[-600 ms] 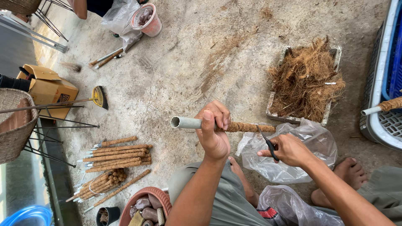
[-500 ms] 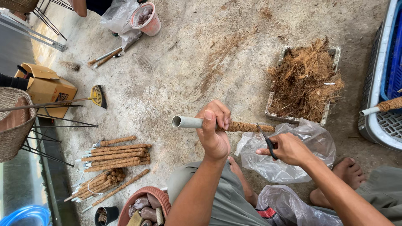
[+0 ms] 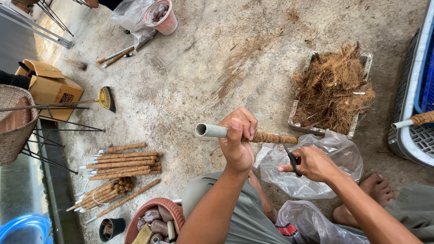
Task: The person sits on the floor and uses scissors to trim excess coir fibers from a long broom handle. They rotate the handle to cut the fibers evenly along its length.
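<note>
Head view, looking down on a seated person at work over a concrete floor (image 3: pixel 203 86). The left hand (image 3: pixel 238 138) is closed in a full fist around a grey plastic pipe (image 3: pixel 211 130), thumb laid along the top; the pipe lies level, its open bare end pointing to the left. From the fist rightward the pipe carries a tight coir wrap (image 3: pixel 272 138). The right hand (image 3: pixel 312 163) is closed on small black-handled scissors (image 3: pixel 290 155), whose blades point up toward the far end of the wrap; whether they touch the fibre cannot be told at this size.

To do this step well, the left fist should sit at the boundary of bare pipe and wrap, as here, so the pipe cannot roll while the scissors work. The blades are best kept close along the wrap, cutting only stray fibre or loose binding, never the winding itself. A short, steady snip over the clear plastic bag (image 3: pixel 303 174) lets the trimmings fall onto it.

A tray of loose coir fibre (image 3: pixel 332 90) stands beyond the hands. Finished wrapped poles (image 3: pixel 124 162) lie in a row near the left edge of the floor, close to a yellow hand broom (image 3: pixel 105 98) and a cardboard box (image 3: pixel 49 86).
</note>
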